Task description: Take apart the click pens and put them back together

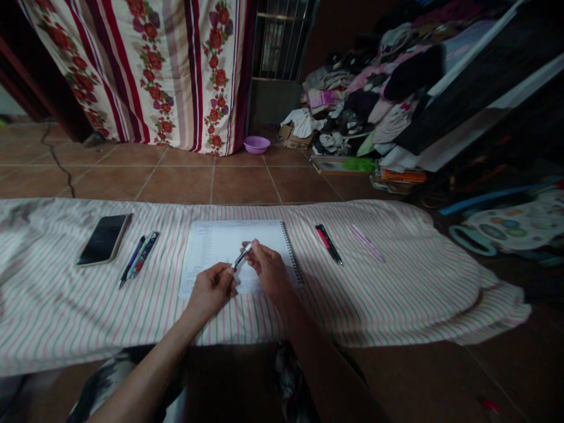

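Note:
Both my hands meet over a spiral notebook (211,241) that lies open on a striped cloth (396,282). Between them is a pen (242,255) with a silver end. My left hand (211,291) pinches its lower end, and my right hand (267,267) closes its fingers on the upper end. The pen is tilted, its top pointing up and to the right.
A dark phone (103,239) and a few pens (138,257) lie left of the notebook; a red and a black pen (328,242) and a pink pen (368,242) lie right. Beyond the cloth are tiled floor, a purple bowl (257,144), a floral curtain and piled clothes (365,100).

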`<state>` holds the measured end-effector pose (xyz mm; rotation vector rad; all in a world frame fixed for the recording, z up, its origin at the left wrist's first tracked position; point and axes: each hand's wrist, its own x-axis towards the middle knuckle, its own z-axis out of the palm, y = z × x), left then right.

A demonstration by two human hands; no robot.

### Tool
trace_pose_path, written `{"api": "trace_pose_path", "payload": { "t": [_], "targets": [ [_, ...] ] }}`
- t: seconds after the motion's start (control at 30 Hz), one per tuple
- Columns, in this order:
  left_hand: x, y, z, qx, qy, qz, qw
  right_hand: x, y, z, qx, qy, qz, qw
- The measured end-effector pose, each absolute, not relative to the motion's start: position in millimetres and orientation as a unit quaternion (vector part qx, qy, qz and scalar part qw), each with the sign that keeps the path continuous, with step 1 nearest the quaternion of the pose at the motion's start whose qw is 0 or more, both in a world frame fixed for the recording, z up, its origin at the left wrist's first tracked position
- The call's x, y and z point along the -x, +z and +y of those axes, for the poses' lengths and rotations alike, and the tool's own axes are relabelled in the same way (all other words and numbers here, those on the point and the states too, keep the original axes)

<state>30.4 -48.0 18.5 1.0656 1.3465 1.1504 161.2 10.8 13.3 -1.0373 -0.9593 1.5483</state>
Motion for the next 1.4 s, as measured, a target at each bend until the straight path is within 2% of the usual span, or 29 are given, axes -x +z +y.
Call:
{"api": "trace_pose_path", "payload": {
  "t": [0.07, 0.17, 0.4, 0.97, 1.4],
  "targets": [
    [-32.0, 21.8, -47.7, -0.379, 0.486, 0.522, 0.59, -160.3, 14.1, 10.4, 0.413, 0.658, -0.389, 0.495],
    [-30.3, 27.7, -45.2, -0.289, 0.519, 0.484, 0.643, -159.0, 15.7, 9.0, 0.403, 0.673, -0.392, 0.48],
    [-21.9, 35.5, -36.2, -0.112, 0.613, 0.431, 0.653, -155.5, 14.3, 6.0, 0.432, 0.641, -0.445, 0.453],
    [-26.1, 32.6, -35.3, -0.129, 0.658, 0.383, 0.635, -150.8, 17.9, -0.7, 0.395, 0.688, -0.466, 0.392],
    [-23.8, 27.2, -36.7, -0.188, 0.621, 0.459, 0.607, -155.0, 13.7, 3.8, 0.398, 0.673, -0.455, 0.426]
  ]
}}
